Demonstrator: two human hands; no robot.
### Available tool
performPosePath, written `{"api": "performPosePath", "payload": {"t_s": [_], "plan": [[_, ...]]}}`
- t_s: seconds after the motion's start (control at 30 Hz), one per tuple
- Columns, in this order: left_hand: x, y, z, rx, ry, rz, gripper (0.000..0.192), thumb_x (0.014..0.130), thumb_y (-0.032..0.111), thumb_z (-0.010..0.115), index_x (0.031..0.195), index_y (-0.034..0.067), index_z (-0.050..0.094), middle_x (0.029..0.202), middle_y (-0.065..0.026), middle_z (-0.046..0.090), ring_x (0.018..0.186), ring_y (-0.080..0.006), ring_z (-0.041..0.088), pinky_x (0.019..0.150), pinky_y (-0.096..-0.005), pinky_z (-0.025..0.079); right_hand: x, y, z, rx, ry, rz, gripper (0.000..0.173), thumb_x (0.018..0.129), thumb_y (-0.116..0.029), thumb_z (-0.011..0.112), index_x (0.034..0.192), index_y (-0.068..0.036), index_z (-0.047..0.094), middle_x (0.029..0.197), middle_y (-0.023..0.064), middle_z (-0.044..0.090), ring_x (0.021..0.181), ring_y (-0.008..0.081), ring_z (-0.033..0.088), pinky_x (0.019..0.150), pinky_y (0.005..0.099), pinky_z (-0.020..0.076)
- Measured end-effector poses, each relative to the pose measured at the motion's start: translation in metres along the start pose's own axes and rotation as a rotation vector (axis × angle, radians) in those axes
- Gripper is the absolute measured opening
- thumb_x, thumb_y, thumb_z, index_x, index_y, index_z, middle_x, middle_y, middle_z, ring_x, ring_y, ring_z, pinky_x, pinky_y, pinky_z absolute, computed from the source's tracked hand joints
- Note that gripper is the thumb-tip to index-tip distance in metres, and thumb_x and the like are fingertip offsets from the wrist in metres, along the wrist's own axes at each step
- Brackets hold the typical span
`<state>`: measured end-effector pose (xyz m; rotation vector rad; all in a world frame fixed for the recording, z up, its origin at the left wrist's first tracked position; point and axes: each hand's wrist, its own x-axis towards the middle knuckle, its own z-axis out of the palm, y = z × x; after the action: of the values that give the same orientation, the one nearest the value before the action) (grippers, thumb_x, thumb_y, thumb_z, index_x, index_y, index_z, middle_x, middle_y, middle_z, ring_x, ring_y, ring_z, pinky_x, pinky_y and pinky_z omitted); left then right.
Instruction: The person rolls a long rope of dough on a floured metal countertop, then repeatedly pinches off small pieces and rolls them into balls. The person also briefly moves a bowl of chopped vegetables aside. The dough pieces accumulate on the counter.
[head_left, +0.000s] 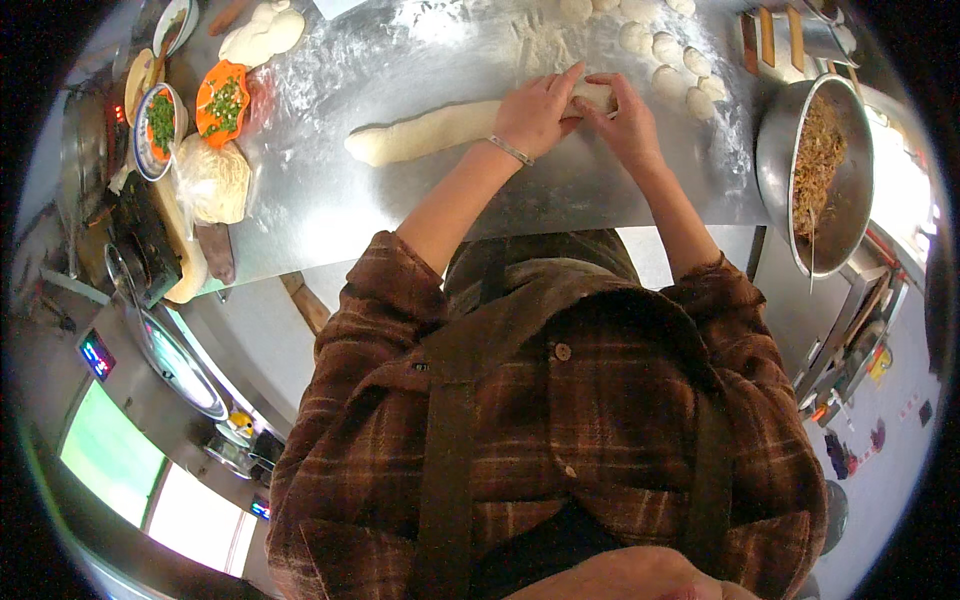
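Note:
A long roll of pale dough (427, 133) lies across the floured metal worktop (315, 180). My left hand (534, 112), with a bracelet at the wrist, is closed around the roll near its right end. At that end my right hand (622, 120) grips the dough tip between thumb and fingers; the two hands nearly meet, and the fingers partly hide the dough. Several small dough pieces (666, 46) rest on the worktop beyond my right hand. A larger lump of dough (262, 34) lies at the far left.
At right stands a large metal bowl (859, 165) of brown chopped filling (817, 157) with a utensil in it. Along the left are an orange dish (202, 112) and a bowl (141, 150) with chopped greens, a plastic bag (214, 180) with pale contents, and a rolling pin (180, 240).

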<state>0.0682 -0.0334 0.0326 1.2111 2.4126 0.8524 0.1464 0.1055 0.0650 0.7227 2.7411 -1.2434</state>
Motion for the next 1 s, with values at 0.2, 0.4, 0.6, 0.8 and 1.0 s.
{"api": "performPosePath", "payload": {"t_s": [0.2, 0.4, 0.6, 0.8, 1.0], "plan": [[-0.001, 0.022, 0.002, -0.107, 0.126, 0.177, 0.077, 0.069, 0.018, 0.074, 0.136, 0.011, 0.035, 0.108, -0.0109, 0.058, 0.097, -0.0305, 0.057, 0.078, -0.0391, 0.050, -0.009, 0.009, -0.013, 0.088, 0.066, -0.166, 0.038, 0.075, -0.028, 0.072, 0.104, -0.008, 0.058, 0.076, 0.0114, 0.057, 0.066, 0.0270, 0.057, 0.062, 0.0365, 0.0466], [0.009, 0.040, 0.006, -0.071, 0.194, 0.253, 0.074, 0.065, 0.013, 0.073, 0.131, 0.010, 0.039, 0.104, -0.0104, 0.058, 0.092, -0.0294, 0.059, 0.076, -0.0374, 0.050, -0.025, 0.010, -0.022, 0.180, 0.052, -0.036, 0.032, 0.075, -0.021, 0.071, 0.100, -0.005, 0.058, 0.084, 0.0142, 0.062, 0.075, 0.0273, 0.062, 0.068, 0.0354, 0.0493], [0.004, 0.051, 0.015, -0.062, 0.197, 0.175, 0.057, 0.065, 0.012, 0.072, 0.117, 0.008, 0.048, 0.097, -0.0107, 0.060, 0.087, -0.0296, 0.060, 0.069, -0.0384, 0.051, -0.030, 0.009, -0.026, 0.383, 0.017, 0.117, 0.031, 0.075, -0.018, 0.071, 0.097, 0.000, 0.058, 0.080, 0.0115, 0.063, 0.069, 0.0194, 0.062, 0.060, 0.0336, 0.0511], [0.002, 0.037, 0.036, 0.179, 0.295, 0.243, 0.037, 0.070, 0.014, 0.066, 0.104, 0.009, 0.052, 0.091, -0.0068, 0.059, 0.084, -0.0243, 0.058, 0.072, -0.0379, 0.047, -0.046, -0.046, -0.067, 0.954, -0.221, 0.323, 0.025, 0.082, -0.015, 0.063, 0.101, 0.000, 0.059, 0.085, 0.0061, 0.063, 0.076, 0.0143, 0.061, 0.064, 0.0292, 0.0514], [0.000, 0.040, 0.045, 0.242, 0.103, 0.226, 0.039, 0.072, 0.018, 0.066, 0.109, 0.013, 0.054, 0.099, -0.0049, 0.057, 0.096, -0.0230, 0.055, 0.080, -0.0388, 0.045, 0.010, -0.053, -0.101, 0.677, -0.072, -0.008, 0.039, 0.087, -0.016, 0.058, 0.123, -0.003, 0.050, 0.105, 0.0057, 0.061, 0.092, 0.0136, 0.058, 0.075, 0.0282, 0.0476]]}}
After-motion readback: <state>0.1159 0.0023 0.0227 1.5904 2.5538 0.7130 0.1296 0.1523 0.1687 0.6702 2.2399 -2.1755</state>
